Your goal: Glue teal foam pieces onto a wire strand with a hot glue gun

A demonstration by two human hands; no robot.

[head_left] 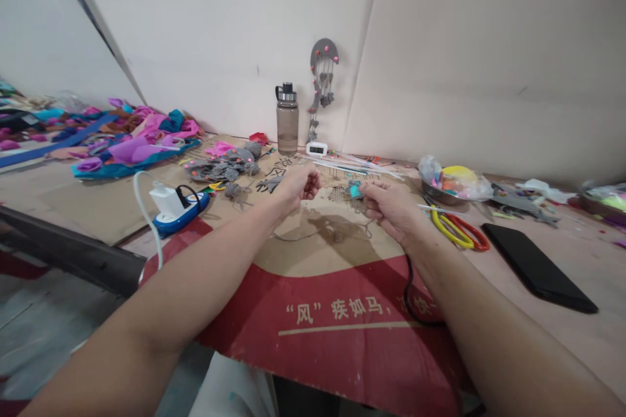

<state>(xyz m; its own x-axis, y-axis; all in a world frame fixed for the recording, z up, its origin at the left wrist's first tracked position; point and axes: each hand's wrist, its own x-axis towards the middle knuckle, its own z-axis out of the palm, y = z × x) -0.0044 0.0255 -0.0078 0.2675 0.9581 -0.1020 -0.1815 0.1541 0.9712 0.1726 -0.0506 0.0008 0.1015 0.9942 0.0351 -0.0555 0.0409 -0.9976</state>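
My left hand [302,186] is closed in a pinch above the cardboard sheet [303,259]; whatever lies between its fingertips is too small to make out. To its right, my right hand [386,207] pinches a small grey piece with a turquoise patch [355,191] between thumb and fingers. Beneath the hands a thin grey yarn [303,236] runs loosely over the cardboard. A grey yarn ball [233,191] sits to the left of my left hand. Farther left is a pile of grey felt pieces with pink and orange dots [225,166].
Behind the hands stand a water bottle [287,120] and a small digital clock [317,148]. A grey moon-shaped hanging ornament [323,55] is on the white board. At right lie scissors [452,228], a phone [538,267] and a filled bowl [452,194]. A blue power strip [180,216] is at left.
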